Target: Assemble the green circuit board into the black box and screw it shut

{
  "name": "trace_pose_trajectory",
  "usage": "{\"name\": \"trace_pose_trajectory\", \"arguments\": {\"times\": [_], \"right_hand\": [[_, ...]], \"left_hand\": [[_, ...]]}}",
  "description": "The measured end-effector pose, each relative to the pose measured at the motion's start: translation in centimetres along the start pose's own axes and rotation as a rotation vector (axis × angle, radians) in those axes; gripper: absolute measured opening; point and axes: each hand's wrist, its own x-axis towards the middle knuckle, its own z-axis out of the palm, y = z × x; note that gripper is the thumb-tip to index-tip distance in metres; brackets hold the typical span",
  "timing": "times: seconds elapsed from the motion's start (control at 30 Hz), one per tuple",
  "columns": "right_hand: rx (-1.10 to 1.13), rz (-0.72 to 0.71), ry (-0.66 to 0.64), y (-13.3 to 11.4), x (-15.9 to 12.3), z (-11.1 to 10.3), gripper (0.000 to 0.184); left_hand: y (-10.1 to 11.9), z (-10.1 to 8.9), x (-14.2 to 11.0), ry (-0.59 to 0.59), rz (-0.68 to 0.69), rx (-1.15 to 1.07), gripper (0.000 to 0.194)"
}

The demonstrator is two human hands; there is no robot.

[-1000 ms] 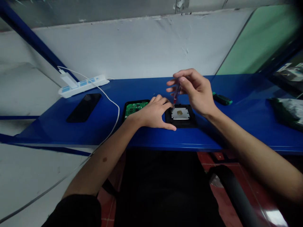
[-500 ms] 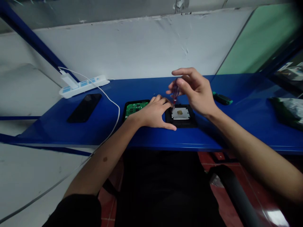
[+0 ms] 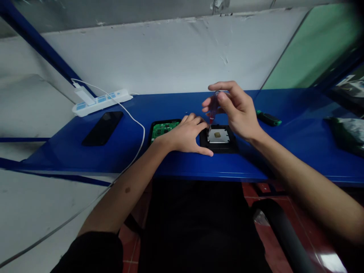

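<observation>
Pale wall (image 3: 159,57) stands behind the blue table (image 3: 170,165), where the black case (image 3: 218,150) with its silver plate (image 3: 223,139) lies flat, to the right of the green circuit board (image 3: 162,129). Your right hand (image 3: 240,110) has the screwdriver (image 3: 214,108) pinched between thumb and fingers, tip down at the plate's left side. Your left hand (image 3: 186,135) is spread wide at the case's left side; how firmly it presses, I cannot tell. Probably you are working at a screw, too small to see; the next move calls for a steady case and a well-seated tip.
</observation>
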Motion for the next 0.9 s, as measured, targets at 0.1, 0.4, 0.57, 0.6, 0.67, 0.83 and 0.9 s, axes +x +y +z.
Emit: {"name": "trace_pose_trajectory", "arguments": {"times": [0.1,0.4,0.57,0.6,0.67,0.83,0.9], "right_hand": [[0.022,0.017,0.01,0.0,-0.02,0.16,0.04],[-0.071,-0.074,0.047,-0.19,0.12,0.03,0.027],[0.006,0.014,0.013,0.24,0.11,-0.07,0.036],[0.014,0.024,0.01,0.31,0.09,-0.05,0.037],[0.004,0.018,0.028,0.37,0.06,0.02,0.037],[-0.073,-0.073,0.07,0.24,0.1,0.09,0.027],[-0.078,-0.072,0.069,0.23,0.13,0.02,0.029]], "left_hand": [[-0.07,0.01,0.01,0.0,0.001,-0.001,0.086],[-0.08,0.09,-0.05,0.01,0.01,-0.014,0.085],[-0.01,0.02,0.01,0.01,0.007,-0.003,0.086],[-0.02,-0.01,0.02,0.01,0.005,-0.001,0.086],[-0.05,-0.06,0.02,0.004,0.004,-0.003,0.086],[-0.09,0.02,-0.05,0.013,0.02,-0.013,0.087],[-0.09,0.04,-0.05,0.01,0.017,-0.012,0.086]]}}
